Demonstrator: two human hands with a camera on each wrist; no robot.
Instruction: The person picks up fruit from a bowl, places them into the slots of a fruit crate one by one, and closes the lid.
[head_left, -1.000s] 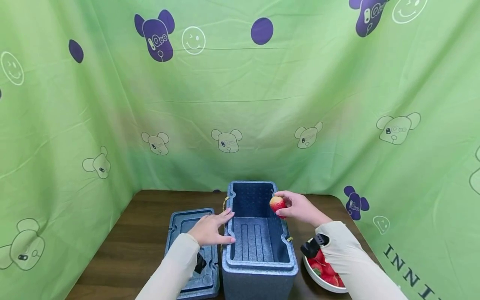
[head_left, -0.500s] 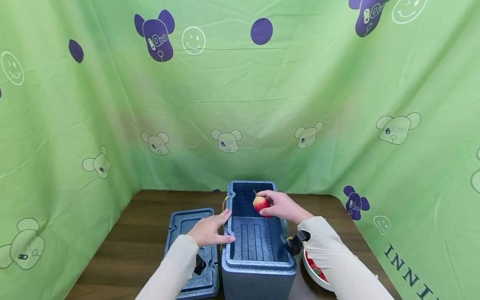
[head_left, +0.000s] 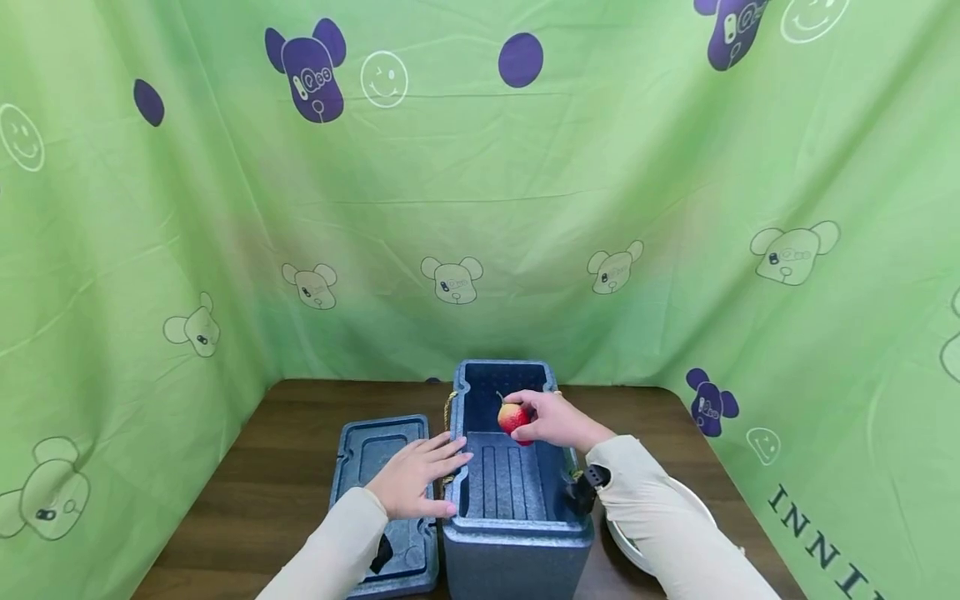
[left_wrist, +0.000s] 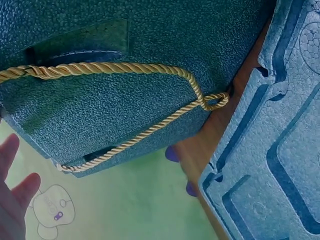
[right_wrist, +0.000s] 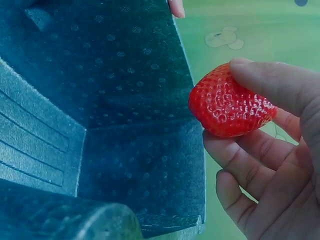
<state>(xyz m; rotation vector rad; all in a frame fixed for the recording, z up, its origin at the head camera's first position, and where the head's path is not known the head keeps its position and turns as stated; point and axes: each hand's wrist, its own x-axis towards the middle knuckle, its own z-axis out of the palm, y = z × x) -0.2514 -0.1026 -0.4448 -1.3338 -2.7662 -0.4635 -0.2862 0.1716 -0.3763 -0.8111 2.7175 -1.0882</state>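
Observation:
My right hand [head_left: 558, 419] pinches a red strawberry [head_left: 512, 417] with a pale yellowish top and thin stem, above the inside of a blue-grey foam box [head_left: 517, 562]. In the right wrist view the thumb lies on top of the strawberry [right_wrist: 227, 102] and fingers support it from below. Over the box's left rim reaches my left hand [head_left: 416, 477], its fingers straight and spread, holding nothing. The left wrist view catches only fingertips of that hand [left_wrist: 12, 200], beside the box's outer wall [left_wrist: 110, 110]. No other fruit shows on the visible part of the box floor.
The box's foam lid [head_left: 375, 435] lies on the brown wooden table [head_left: 247, 492] to the left. A white bowl [head_left: 693, 500] stands right of the box, mostly behind the right sleeve. Yellow rope [left_wrist: 125, 67] hangs along the box side. Green printed cloth [head_left: 480, 208] surrounds the table.
My right hand has carried the strawberry leftward from the box's right rim to over its interior, then slightly lower. My left hand has shifted a little toward me along the left rim.

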